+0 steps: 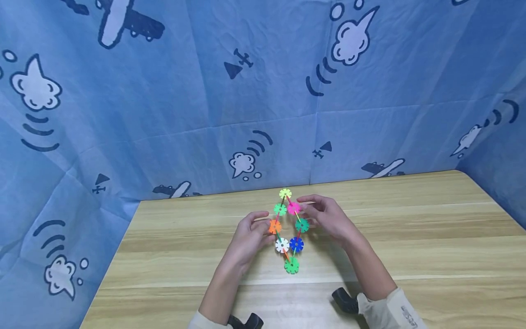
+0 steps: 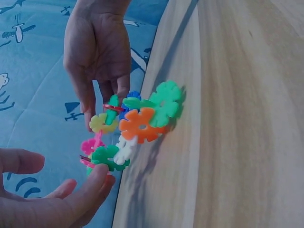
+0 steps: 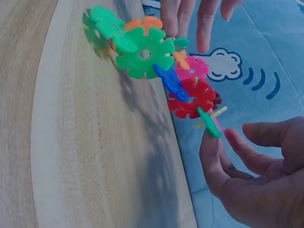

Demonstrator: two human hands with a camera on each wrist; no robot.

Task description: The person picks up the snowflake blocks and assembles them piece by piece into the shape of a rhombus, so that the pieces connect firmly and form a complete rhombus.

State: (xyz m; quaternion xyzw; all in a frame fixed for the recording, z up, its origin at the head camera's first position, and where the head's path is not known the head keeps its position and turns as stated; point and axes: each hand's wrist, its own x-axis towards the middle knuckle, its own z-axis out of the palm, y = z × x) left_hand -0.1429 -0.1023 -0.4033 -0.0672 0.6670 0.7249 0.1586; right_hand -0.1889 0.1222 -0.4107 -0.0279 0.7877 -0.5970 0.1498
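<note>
A closed loop of colored, notched snowflake discs (image 1: 281, 245) is between my two hands, linked edge to edge into a long pointed ring. A pale yellow disc (image 1: 285, 194) tops it and a green disc (image 1: 291, 265) forms its near end. On the left side, the fingers of my left hand (image 1: 251, 233) touch the loop by the orange disc (image 1: 275, 226), thumb apart from it in the left wrist view. Opposite, my right hand (image 1: 328, 216) has fingertips against the loop near the pink disc (image 1: 293, 208); its thumb stands away from the discs in the right wrist view.
The loop is over a wood-grain table (image 1: 172, 260), which shows its shadow in both wrist views. Behind the table hangs a blue cloth (image 1: 279, 96) printed with planes and clouds. Black wrist mounts (image 1: 345, 300) show below the hands.
</note>
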